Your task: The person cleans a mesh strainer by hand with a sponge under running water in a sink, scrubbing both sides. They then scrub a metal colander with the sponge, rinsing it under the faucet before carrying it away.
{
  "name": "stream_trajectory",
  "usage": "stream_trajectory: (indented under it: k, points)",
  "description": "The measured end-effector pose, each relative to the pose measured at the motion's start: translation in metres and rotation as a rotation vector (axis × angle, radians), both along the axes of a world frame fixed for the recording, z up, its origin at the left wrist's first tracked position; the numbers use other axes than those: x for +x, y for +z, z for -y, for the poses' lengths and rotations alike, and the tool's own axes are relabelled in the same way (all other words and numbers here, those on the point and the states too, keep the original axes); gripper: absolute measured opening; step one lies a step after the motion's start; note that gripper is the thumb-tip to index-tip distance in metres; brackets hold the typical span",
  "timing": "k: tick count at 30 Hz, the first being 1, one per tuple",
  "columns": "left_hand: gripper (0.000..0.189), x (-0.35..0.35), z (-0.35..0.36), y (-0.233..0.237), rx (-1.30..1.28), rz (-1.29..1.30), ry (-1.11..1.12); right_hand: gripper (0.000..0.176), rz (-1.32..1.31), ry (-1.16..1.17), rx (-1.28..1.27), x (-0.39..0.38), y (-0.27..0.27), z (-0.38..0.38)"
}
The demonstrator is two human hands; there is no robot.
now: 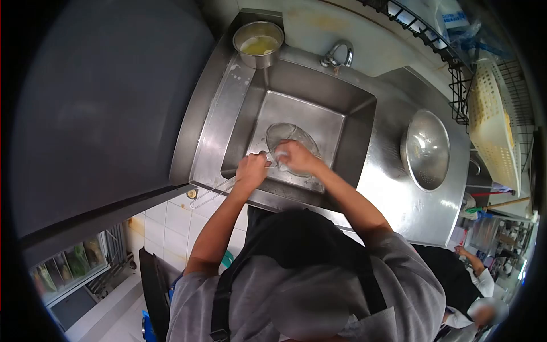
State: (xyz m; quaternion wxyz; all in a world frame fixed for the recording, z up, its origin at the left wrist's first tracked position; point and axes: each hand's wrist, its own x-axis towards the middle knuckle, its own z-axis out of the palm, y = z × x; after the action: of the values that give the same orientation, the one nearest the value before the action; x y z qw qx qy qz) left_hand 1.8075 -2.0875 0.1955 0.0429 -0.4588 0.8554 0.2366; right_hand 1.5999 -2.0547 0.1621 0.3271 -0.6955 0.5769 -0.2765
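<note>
Strainer (283, 133): bowl within the sink (307, 108), ahead of my hands; long axis slanting back leftward, handle (215, 189) crossing the near rim. My left hand (253, 169), nearer the handle, grips its neck. My right hand (296, 157) is curled at the bowl, blurred; its grip I cannot tell. Colander (426, 149) well apart, rightward.

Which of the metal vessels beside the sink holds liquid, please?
The pot at the far left corner of the sink: yellowish liquid shows inside, unlike the colander on the right.
</note>
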Motion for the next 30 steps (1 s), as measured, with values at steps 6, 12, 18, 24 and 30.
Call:
stream_trajectory:
  k: [6,12,18,24,30]
  points:
    - [0.023,0.003,0.003,0.015,-0.067,-0.040,-0.048,0.023,-0.182,-0.043,0.227,-0.031,-0.035,-0.021]
    - [0.020,0.007,-0.007,0.027,-0.088,-0.042,-0.061,0.028,-0.100,-0.445,0.188,-0.096,-0.038,-0.030]
    - [0.018,-0.001,-0.007,0.022,-0.067,0.016,-0.031,0.023,0.331,-0.325,0.014,-0.038,-0.061,-0.033]
    - [0.021,0.008,0.005,0.001,-0.079,-0.116,0.216,0.023,0.306,-0.804,0.106,-0.072,-0.092,-0.066]
    - [0.022,0.004,0.019,0.003,-0.083,-0.061,0.233,0.021,0.272,-0.440,-0.072,-0.009,0.008,-0.062]
